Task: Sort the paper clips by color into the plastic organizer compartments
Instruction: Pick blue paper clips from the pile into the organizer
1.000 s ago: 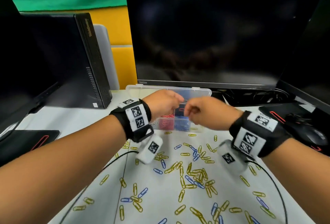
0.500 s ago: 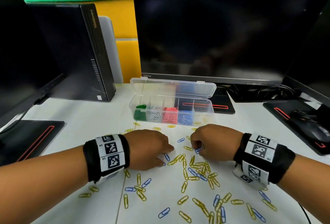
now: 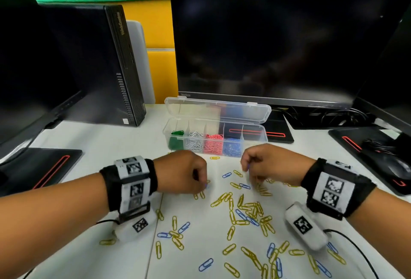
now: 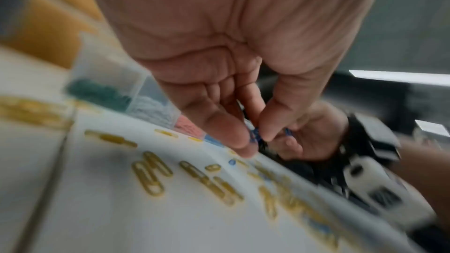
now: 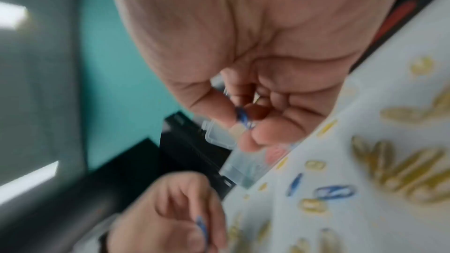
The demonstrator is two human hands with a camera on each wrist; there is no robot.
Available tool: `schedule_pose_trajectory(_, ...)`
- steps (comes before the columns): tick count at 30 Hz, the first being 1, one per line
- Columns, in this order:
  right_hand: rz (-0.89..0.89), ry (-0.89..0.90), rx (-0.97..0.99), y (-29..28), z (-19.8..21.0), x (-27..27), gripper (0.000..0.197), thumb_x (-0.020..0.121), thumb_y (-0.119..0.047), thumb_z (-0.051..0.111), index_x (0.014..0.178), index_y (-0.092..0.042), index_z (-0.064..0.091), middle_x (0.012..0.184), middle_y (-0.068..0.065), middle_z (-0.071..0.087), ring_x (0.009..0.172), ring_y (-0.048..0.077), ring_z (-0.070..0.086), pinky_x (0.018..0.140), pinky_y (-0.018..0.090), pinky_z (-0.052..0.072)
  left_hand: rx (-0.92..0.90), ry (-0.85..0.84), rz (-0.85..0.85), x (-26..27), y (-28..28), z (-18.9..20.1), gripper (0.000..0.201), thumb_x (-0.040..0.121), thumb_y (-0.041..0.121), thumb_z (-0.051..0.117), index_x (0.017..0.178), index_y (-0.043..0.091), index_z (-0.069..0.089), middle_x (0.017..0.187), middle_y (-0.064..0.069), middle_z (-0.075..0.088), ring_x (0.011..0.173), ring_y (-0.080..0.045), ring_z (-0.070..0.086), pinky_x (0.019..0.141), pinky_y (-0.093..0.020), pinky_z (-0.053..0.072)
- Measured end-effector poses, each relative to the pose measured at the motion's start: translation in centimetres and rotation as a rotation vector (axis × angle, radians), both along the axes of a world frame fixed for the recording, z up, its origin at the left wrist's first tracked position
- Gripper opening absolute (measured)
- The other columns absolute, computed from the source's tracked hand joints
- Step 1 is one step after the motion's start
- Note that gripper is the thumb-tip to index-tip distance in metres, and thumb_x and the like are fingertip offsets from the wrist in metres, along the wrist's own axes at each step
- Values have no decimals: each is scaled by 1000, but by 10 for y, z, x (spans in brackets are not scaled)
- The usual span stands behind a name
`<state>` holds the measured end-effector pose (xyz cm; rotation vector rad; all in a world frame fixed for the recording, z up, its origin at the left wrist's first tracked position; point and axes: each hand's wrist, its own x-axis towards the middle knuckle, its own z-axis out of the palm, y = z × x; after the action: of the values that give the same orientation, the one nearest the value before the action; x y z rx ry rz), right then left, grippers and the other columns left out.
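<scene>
The clear plastic organizer (image 3: pixel 255 138) stands open behind my hands, holding green, white, pink and blue clips in separate compartments; its rightmost compartment looks empty. Yellow and blue paper clips (image 3: pixel 244 212) lie scattered over the white table. My left hand (image 3: pixel 205 186) hovers just above the table and pinches a blue paper clip (image 4: pixel 254 136) between thumb and fingers. My right hand (image 3: pixel 246 167) is raised in front of the blue compartment and pinches another blue paper clip (image 5: pixel 243 117).
A large monitor (image 3: pixel 278 34) stands behind the organizer. A black desktop computer (image 3: pixel 106 67) stands at the back left. Black pads (image 3: pixel 44 167) lie at left and right, with a mouse (image 3: pixel 400 169) at the far right. Wrist-camera cables trail over the table.
Both hands came down from the organizer to the clip pile, each picked up a blue clip, and they are now lifting back toward the organizer.
</scene>
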<state>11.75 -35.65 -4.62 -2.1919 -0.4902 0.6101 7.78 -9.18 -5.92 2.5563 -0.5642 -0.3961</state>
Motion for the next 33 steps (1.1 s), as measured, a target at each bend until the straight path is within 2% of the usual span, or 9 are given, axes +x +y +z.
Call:
schedule_pose_trajectory(2,-205,387,417,-3,1,4,13,77,0,55,75,-11,60,73,9,58,61,21,57,53,27,46,-334,293,179,5,5,6,9,84,10,78,86,9,69,90,-10,77,79,-24,73,69,-33,61)
schedule_pose_trajectory(4,-274,503,501,-4,-1,8,13,76,2,54,75,-11,55,69,8,51,56,19,48,46,25,38,-560,508,278,8,8,12,16,86,-3,71,100,2,66,92,-19,74,74,-23,70,63,-28,59)
schedule_pose_trajectory(7,-71,55,-62,3,-2,8,9,88,-9,64,82,-15,63,72,-2,59,58,14,50,50,24,38,-714,663,356,14,4,15,26,92,-7,60,117,1,64,89,-16,69,70,-21,65,62,-27,57)
schedule_pose_trajectory(11,235,-323,-600,12,-11,3,6,89,-32,68,92,-33,63,88,-15,56,81,5,53,64,20,38,-756,711,541,26,-16,11,16,92,3,48,96,6,63,76,-9,60,59,-18,57,55,-25,48)
schedule_pose_trajectory(15,261,-285,-636,15,-13,2,13,90,-23,61,79,-29,60,91,-6,64,81,14,57,66,22,43,-386,462,429,41,-39,9,13,89,20,70,90,8,66,71,-4,58,60,-17,49,55,-27,42)
schedule_pose_trajectory(20,158,-338,-489,12,14,9,14,87,-26,64,76,-24,57,79,-8,60,75,14,55,64,26,45,207,-22,75,45,-63,6,23,90,37,66,95,18,78,98,2,74,92,-18,66,87,-33,55)
schedule_pose_trajectory(25,-122,-511,-274,27,43,48,7,87,-16,63,80,-17,62,81,-2,65,73,14,58,66,27,46,441,-203,-19,40,-75,-3,28,90,42,65,95,17,76,98,-2,71,88,-23,65,83,-34,57)
schedule_pose_trajectory(29,-116,-493,-311,50,38,66,5,89,-11,60,88,-13,65,97,9,71,84,22,63,70,29,50,548,-190,-62,35,-77,-3,28,96,35,56,103,14,72,99,-5,68,90,-25,64,82,-35,56)
schedule_pose_trajectory(33,-79,-474,-292,47,37,70,18,91,-14,61,107,-19,66,106,-2,67,92,19,63,80,30,52,440,9,23,38,-70,6,36,94,38,52,95,7,69,88,-7,63,78,-22,56,76,-34,51)
